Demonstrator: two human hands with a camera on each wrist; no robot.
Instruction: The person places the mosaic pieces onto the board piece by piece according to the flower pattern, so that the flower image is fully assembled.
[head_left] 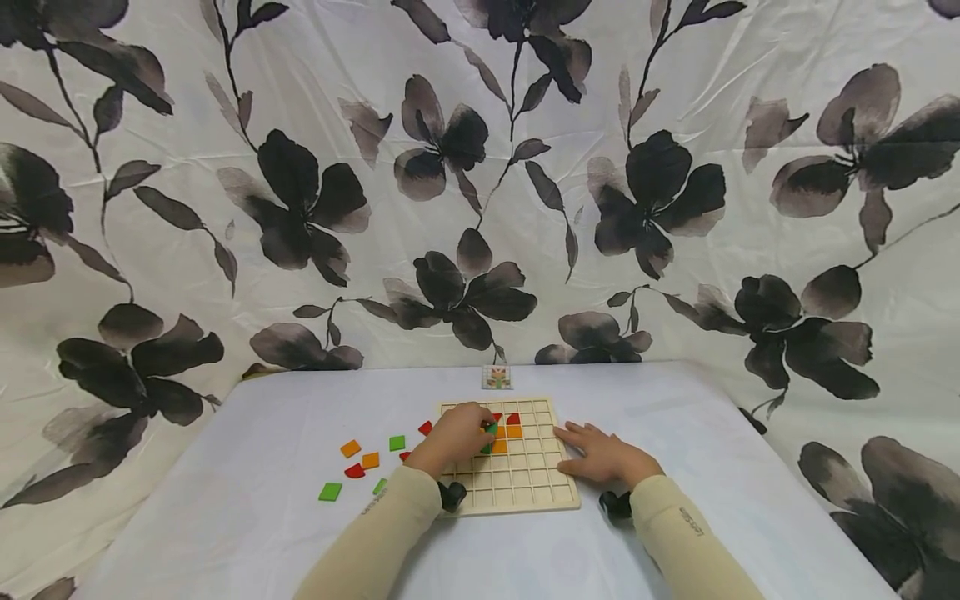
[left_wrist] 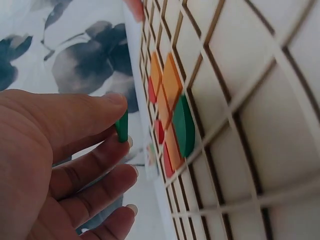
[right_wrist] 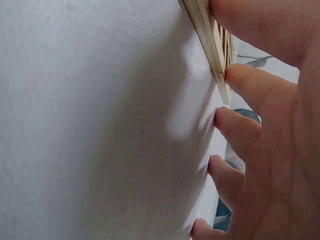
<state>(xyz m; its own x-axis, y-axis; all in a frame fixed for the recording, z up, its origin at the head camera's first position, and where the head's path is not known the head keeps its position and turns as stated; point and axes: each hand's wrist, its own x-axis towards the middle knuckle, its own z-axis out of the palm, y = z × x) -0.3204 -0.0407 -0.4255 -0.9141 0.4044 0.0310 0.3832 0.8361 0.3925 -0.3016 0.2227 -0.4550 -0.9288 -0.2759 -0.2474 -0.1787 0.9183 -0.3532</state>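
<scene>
The wooden grid board (head_left: 540,475) lies on the table. Over its left part, my left hand (head_left: 456,433) pinches a small green piece (left_wrist: 123,127) between thumb and index finger, just off the board. The piece shows nearly edge-on, so its full outline is hidden. Orange squares (head_left: 499,447), red rounded pieces (head_left: 513,419) and a green leaf-shaped piece (left_wrist: 184,127) sit in the grid close to that hand. With fingers spread, my right hand (head_left: 602,457) touches the board's right edge; in the right wrist view its thumb and index fingertip meet the wooden rim (right_wrist: 216,60).
Left of the board lie several loose pieces, among them a green square (head_left: 330,492), an orange square (head_left: 350,448) and a red rounded piece (head_left: 355,472). A small patterned card (head_left: 497,377) lies behind the board. Floral cloth (head_left: 450,208) hangs at the table's back.
</scene>
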